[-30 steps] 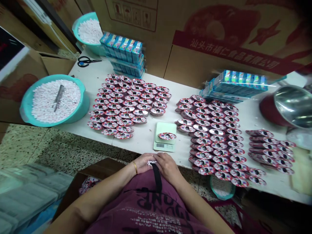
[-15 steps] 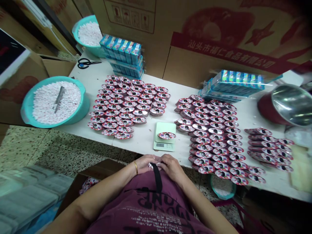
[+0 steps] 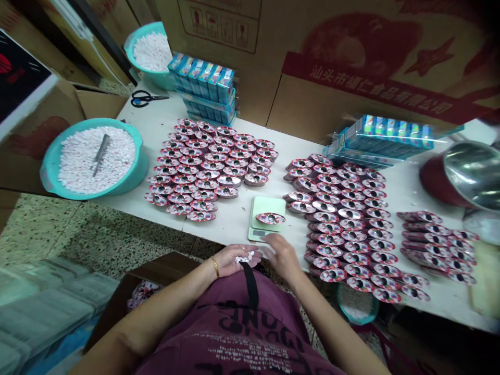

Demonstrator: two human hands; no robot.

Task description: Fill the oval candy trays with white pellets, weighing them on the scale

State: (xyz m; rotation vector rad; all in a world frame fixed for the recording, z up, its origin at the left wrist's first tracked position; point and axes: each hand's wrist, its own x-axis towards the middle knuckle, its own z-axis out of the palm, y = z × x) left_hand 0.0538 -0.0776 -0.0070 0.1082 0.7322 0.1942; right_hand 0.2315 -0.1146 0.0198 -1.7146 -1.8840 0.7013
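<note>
My left hand (image 3: 231,260) lies palm up and cupped at my waist, holding a small heap of white candies (image 3: 244,258). Close beside it, off the table's front edge, is my right hand (image 3: 280,256); its fingers point toward the left palm and are smeared by motion, so whether they pinch anything is unclear. Just beyond the hands stands a pale green kitchen scale (image 3: 254,213). One oval-topped pouch (image 3: 270,218) with a dark round spout rests on the scale.
Similar pouches stand in rows on the left (image 3: 203,172) and right (image 3: 347,224). A turquoise basin (image 3: 142,156) of white candies with a metal scoop (image 3: 101,151) is at left. Scissors (image 3: 144,98), wrapped blue boxes (image 3: 207,83) and a steel bowl (image 3: 469,172) stand farther off.
My right hand has drawn away from the left, up and to the right toward the scale. The left palm has opened up, showing the candies. The view has shifted slightly.
</note>
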